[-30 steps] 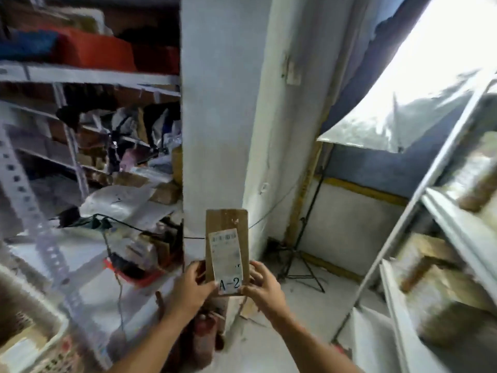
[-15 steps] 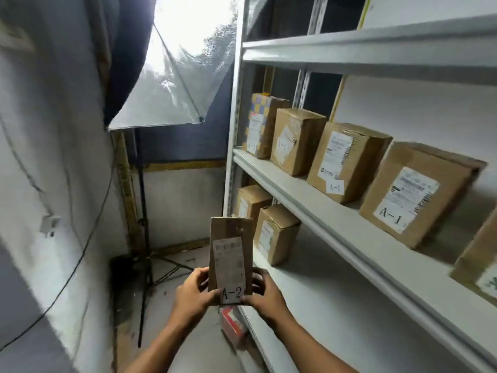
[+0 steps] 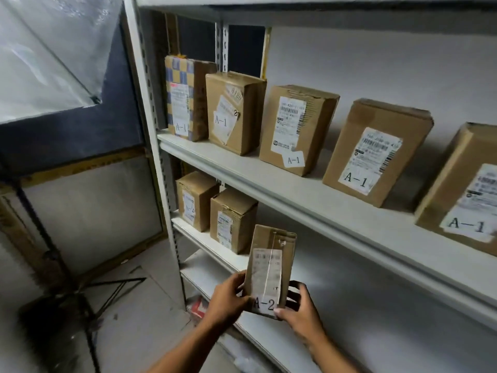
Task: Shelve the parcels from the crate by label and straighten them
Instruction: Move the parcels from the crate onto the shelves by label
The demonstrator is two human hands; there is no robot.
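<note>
Both hands keep the A-2 parcel (image 3: 270,270) upright in front of the lower shelf (image 3: 357,313): the left hand (image 3: 228,300) has its grip curled round the parcel's left edge and the right hand (image 3: 301,310) pinches its bottom right corner. Since half a second ago the view has drawn closer to the rack, so the parcel now stands just beside the two cartons (image 3: 215,211) on that shelf. Above and beyond, the upper shelf (image 3: 269,179) carries five cartons labelled A-1 (image 3: 376,152), nearer and larger than before.
</note>
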